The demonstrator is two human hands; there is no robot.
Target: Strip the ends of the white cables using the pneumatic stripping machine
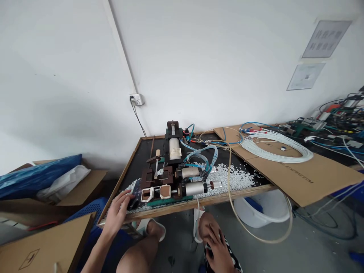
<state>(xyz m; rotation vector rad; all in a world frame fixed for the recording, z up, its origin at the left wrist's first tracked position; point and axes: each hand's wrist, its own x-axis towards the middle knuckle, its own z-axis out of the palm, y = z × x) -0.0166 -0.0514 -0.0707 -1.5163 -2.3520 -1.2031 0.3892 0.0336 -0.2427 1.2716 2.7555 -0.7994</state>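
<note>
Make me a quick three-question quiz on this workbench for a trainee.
1. True or false: the left hand touches the left end of the pneumatic machine on the table.
2. Where does the right hand lie?
A. on the wall socket
B. on the person's right knee
C. in the white bucket
3. Fill in: the coil of white wire lies on a sheet of ____.

Key: 1 true; 2 B; 3 cardboard.
</note>
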